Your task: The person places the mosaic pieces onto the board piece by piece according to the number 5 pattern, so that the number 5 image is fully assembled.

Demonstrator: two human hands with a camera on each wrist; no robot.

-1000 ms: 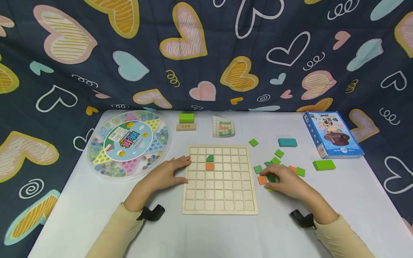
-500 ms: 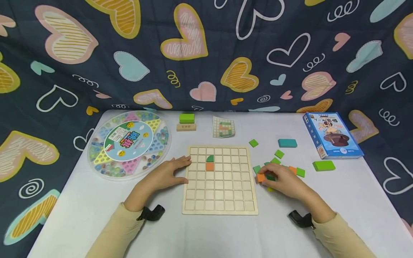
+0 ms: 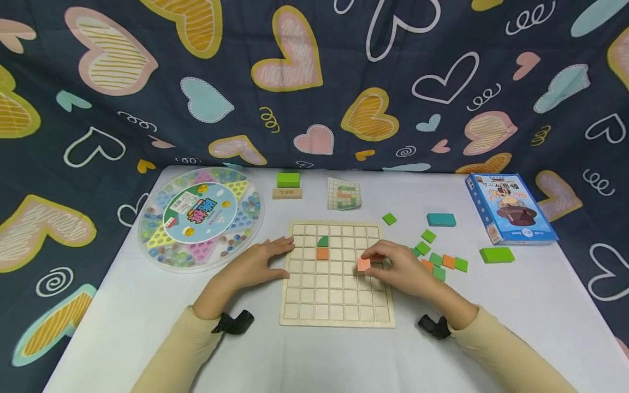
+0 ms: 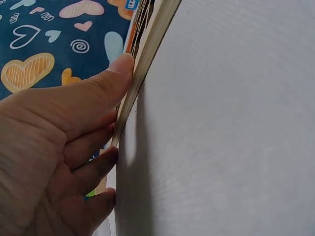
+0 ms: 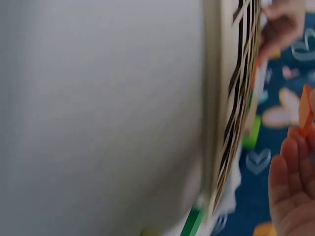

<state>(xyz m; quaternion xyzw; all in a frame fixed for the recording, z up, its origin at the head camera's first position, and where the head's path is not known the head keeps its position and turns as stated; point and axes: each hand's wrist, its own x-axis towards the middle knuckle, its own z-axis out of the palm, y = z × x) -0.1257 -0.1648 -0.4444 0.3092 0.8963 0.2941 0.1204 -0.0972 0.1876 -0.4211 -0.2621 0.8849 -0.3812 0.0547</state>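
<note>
Two hands at work, and from the head view the right hand has an orange tile pinched between thumb and fingers, out over the right side of the board. Over on the other flank, the left hand sits with thumb and fingers spread apart, touching the board's left edge, apparently to steady it. Two pieces are already down in the third column: a green quarter and, just below it, an orange square. So I'd call this the carry, mid-delivery. The next move seems to call for picking a cell, levelling the tile, lining it up square and lowering it; which cell, I can't tell.

And what a shift from a second ago! Then the tile lay off the board, among the loose tiles; now it's across the rim, while the left hand and both placed pieces have kept their spots.

To the left wrist: thumb and fingertips rest along the board's side, with the pale desk close by.

Right wrist now: the tile is tilted in the fingertips and looks clear of the board's surface. Down low, a blurred green strip, too soft to identify.
</note>
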